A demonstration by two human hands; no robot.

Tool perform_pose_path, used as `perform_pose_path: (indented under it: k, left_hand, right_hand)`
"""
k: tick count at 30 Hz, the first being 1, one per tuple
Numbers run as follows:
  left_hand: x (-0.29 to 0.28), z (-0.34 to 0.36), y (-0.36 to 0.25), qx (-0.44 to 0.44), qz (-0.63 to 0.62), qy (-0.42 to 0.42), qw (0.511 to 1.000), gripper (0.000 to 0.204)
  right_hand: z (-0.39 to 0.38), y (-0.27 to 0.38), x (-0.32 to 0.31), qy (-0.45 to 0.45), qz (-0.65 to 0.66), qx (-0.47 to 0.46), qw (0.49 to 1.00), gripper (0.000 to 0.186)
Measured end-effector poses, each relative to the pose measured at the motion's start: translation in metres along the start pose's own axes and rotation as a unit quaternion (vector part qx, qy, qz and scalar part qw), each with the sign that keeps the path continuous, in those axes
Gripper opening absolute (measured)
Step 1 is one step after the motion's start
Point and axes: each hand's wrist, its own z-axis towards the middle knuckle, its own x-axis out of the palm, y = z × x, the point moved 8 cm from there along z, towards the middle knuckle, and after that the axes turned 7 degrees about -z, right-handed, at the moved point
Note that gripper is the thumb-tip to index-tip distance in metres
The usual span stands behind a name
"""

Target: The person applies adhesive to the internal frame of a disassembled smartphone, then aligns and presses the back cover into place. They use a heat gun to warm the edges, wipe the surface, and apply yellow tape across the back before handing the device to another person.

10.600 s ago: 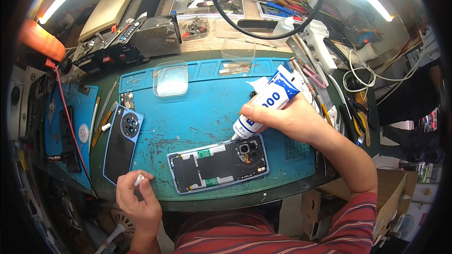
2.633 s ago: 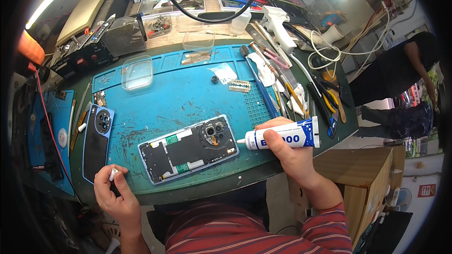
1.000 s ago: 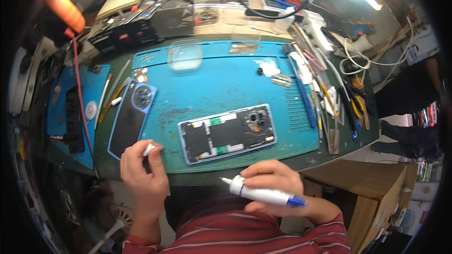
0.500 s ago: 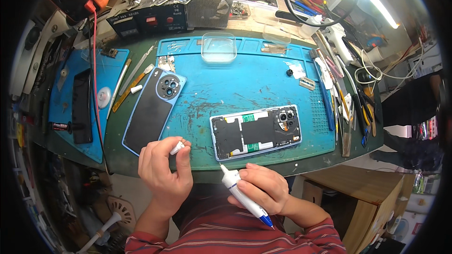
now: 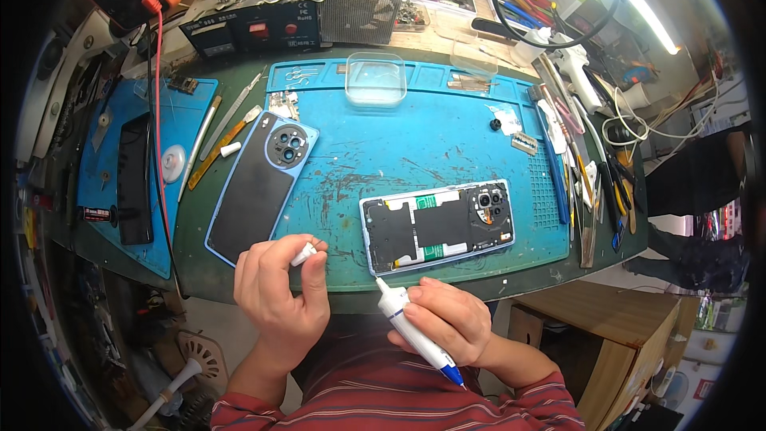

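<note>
One white cap point(image 5: 303, 255) sits pinched between my left fingers point(image 5: 275, 254) in the head view, while my right fingers point(image 5: 445, 298) wrap a white tube point(image 5: 413, 334), its nozzle point(image 5: 384, 286) just beside the near left corner of the open phone point(image 5: 440, 226). I see that phone on the blue mat point(image 5: 367, 140), right of a back cover point(image 5: 251, 183).

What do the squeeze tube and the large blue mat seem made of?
Squeeze tube, in the right hand: probably soft plastic or laminate; smooth white sheen, blue end pinched thin. Large blue mat: likely silicone or rubber; matte and scuffed, with moulded troughs.
</note>
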Motion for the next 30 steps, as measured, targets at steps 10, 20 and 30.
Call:
perform_pose_path:
  k: [10, 20, 30]
  left_hand:
    - [0.0007, 0.0000, -0.0007, -0.001, 0.007, 0.000, 1.000, 0.012]
    - [0.0010, -0.0010, -0.0007, -0.011, 0.010, 0.002, 1.000, 0.011]
    - [0.0017, -0.0013, -0.0011, -0.015, 0.013, -0.004, 1.000, 0.011]
  right_hand:
    - [-0.0033, -0.0013, -0.0023, 0.000, -0.001, 0.003, 1.000, 0.034]
    - [-0.0035, -0.0022, -0.0064, -0.002, -0.017, 0.000, 1.000, 0.034]
    - [-0.0059, -0.0046, -0.0085, 0.000, -0.016, 0.003, 1.000, 0.035]
